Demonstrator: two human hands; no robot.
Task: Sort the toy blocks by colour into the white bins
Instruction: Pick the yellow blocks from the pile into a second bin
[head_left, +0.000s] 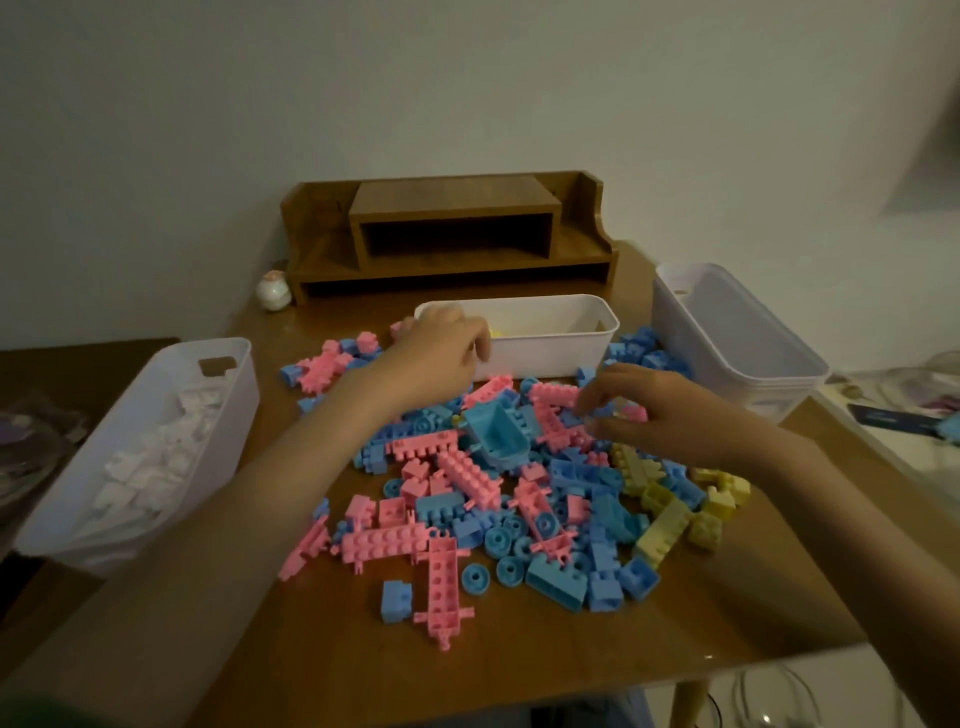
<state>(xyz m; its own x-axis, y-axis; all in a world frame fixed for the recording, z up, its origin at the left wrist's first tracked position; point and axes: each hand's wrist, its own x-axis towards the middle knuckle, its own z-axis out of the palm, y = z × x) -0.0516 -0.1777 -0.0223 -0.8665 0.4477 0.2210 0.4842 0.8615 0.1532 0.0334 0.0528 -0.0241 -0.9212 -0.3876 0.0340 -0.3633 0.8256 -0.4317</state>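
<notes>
- Dozens of toy blocks (467, 483) lie in a loose heap on the desk (571, 654), pink and blue mixed together, with the yellow blocks (670, 519) gathered near the right side.
- The right grip (644, 410) is down on the far side of the heap, fingertips drawn together over a small pink or blue piece. Blur there hides whether it has closed on anything, so I cannot tell.
- The left grip (441, 353) hangs at the left end of the middle bin (550, 348), fingers curled downward at the front wall. Whether it holds a block I cannot tell, since the fingers cover whatever is under them.
- My reading is that yellow is being sorted: a pale yellow patch shows inside the middle bin just beside the left grip.
- The next move seems to call for picking a single colour cleanly out of interlocked pieces and carrying it to the matching bin.
- The left bin (228, 410) holds white blocks (150, 457). The right bin (717, 332) shows only bare walls and its floor is hidden.
- The room is dim, and the pictures' edges are smeared.
</notes>
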